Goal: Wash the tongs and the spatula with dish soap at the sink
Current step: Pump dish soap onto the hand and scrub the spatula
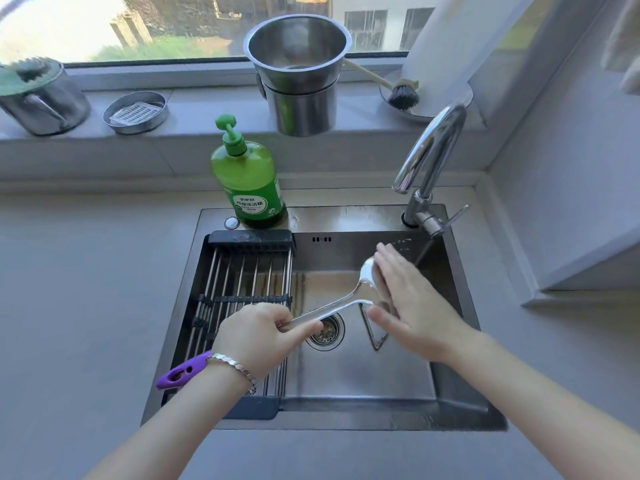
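Two bare forearms reach in from the bottom edge over the sink (363, 372), the left one wearing a bracelet (235, 365). Left hand (256, 336) has fingers and thumb curled round the handle end of the metal spatula (341, 303), holding it slanted up to the right above the drain (327, 329). Right hand (408, 306) is spread flat, fingers straight and together, laid against the spatula's head and covering most of it; it grips nothing. Tongs (375, 337) lie on the sink bottom as a V just right of the drain, partly hidden under the right hand.

A rack (242, 268) spans the sink's left side, and a purple handle (180, 372) pokes out from it under the left wrist. A green soap bottle (247, 181) stands on the sink's back rim, with the faucet (429, 150) at the back right corner. Grey desk (86, 289) surrounds the sink.
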A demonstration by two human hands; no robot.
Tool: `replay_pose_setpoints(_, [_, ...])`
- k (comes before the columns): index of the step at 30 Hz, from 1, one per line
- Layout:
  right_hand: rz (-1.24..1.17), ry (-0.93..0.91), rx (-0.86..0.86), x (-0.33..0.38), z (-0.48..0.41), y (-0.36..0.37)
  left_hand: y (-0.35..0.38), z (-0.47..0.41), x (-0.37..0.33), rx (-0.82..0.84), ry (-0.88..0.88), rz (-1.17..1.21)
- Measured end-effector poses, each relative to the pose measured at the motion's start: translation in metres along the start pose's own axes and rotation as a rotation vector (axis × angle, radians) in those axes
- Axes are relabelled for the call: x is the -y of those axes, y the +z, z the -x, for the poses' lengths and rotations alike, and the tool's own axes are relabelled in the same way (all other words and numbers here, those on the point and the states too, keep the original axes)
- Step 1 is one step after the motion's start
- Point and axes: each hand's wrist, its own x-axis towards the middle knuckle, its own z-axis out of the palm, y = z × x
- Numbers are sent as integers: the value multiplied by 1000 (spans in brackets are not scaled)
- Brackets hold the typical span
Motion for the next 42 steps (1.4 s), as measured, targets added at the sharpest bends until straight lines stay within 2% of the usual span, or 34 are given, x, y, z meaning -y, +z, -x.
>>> replay_pose_setpoints(3, [139, -164, 48, 13, 9, 15, 0, -3, -2, -12, -20, -5])
replay_pose_setpoints(7, [26, 52, -41, -2, 7, 5, 0, -5, 0, -35, -15, 27])
replay_pose_setpoints(11, [135, -74, 37, 8, 15, 19, 2, -4, 0, -8, -53, 50])
replay_pose_setpoints(14, [56, 76, -35, -3, 16, 16, 4, -2, -1, 5, -67, 91])
replay_pose_setpoints(19, [167, -31, 38, 9, 21, 29, 6, -2, -3, 38, -93, 122])
replay_pose_setpoints(22, [74, 129, -48, -2, 20, 22, 7, -2, -4, 47, -112, 149])
replay_pose_setpoints(23, [78, 130, -50, 0, 18, 20, 7, -2, -5, 50, -118, 144])
replay_pose_setpoints(25, [121, 33, 35, 12, 16, 25, 6, -1, -8, 68, -114, 88])
replay_pose_setpoints(28, [165, -84, 19, 9, 5, 24, 5, 4, -12, 70, -52, -39])
replay_pose_setpoints(31, [-35, 117, 71, -10, -5, 9, 2, 9, -16, 54, 11, -124])
replay_pose_setpoints(33, [-36, 61, 99, 1, -5, 7, 1, 10, -17, 42, 23, -130])
replay_pose_setpoints(36, [69, -168, 139, 11, 1, 13, 1, 9, -13, 9, 32, -143])
replay_pose_setpoints(37, [46, -144, 144, 7, 0, 11, 0, 9, -12, -1, 38, -140])
replay_pose_setpoints(40, [-70, 89, 69, -12, -3, 2, 2, 10, -11, -25, 57, -122])
replay_pose_setpoints(42, [-37, 6, 82, -4, 0, 5, 4, 10, -10, -27, 67, -136])
